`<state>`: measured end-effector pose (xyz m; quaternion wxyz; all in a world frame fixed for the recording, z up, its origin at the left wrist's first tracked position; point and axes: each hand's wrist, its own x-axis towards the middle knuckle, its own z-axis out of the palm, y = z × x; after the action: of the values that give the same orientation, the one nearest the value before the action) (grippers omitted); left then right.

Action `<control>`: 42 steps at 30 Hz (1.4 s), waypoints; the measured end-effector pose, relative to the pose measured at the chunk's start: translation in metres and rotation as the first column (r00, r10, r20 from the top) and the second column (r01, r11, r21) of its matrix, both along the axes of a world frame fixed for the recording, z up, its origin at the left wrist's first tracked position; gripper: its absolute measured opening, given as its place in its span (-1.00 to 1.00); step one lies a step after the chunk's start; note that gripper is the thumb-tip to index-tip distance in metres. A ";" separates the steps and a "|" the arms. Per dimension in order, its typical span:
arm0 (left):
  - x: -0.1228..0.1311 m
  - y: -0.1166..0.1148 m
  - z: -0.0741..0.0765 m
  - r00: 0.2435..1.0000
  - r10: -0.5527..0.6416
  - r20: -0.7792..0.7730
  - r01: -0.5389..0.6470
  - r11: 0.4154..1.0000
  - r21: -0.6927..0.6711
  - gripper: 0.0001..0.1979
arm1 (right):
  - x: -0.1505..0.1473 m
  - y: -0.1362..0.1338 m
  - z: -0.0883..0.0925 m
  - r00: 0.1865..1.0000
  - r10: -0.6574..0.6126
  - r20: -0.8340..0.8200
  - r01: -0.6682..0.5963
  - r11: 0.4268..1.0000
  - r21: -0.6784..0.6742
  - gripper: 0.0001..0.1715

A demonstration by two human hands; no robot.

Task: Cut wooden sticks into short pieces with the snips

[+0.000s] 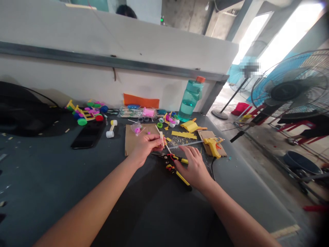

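Observation:
My left hand (pixel 147 145) is closed, pinching a few short wooden sticks (pixel 161 138) between thumb and fingers, above the right side of a cardboard piece (pixel 130 140). To its right, my right hand (pixel 191 164) hovers with fingers apart and holds nothing. Pliers with black and yellow handles (pixel 183 179) lie on the dark table, close to my right thumb; whether the thumb touches them I cannot tell. A thin pale stick (pixel 168 149) shows between the hands. Behind the right hand are a yellow strip (pixel 184 134) and scattered shavings (pixel 180 141).
A yellow glue gun (pixel 212 147) rests on cardboard at the right, its cord trailing forward. Behind stand a teal water bottle (pixel 189 103) and small colourful plastic parts (pixel 171 119). A phone (pixel 88 134) and toy-like wheeled pieces (pixel 87 115) lie left. A fan (pixel 286 91) stands beyond the table.

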<state>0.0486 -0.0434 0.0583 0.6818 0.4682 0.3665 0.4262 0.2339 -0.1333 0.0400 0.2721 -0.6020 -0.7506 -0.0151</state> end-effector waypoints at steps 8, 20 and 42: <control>-0.011 0.003 0.006 0.978 -0.208 -0.026 0.207 0.978 -0.027 -0.82 | -0.003 -0.006 0.034 0.988 0.141 -0.060 -0.136 0.987 0.080 -0.51; -0.019 0.004 0.012 0.976 -0.218 -0.008 0.211 0.953 -0.218 -0.83 | -0.029 0.062 0.040 0.943 0.330 -0.046 -0.328 0.943 0.057 -0.31; -0.014 0.001 0.015 0.987 -0.161 0.019 0.160 0.949 -0.273 -0.78 | -0.027 0.062 0.026 0.848 0.502 -0.170 -0.490 0.865 0.109 -0.40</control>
<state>0.0346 -0.0421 0.0730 0.7716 0.3987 0.3836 0.3139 0.2073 -0.0713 0.0655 0.3562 -0.3776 -0.8498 0.0910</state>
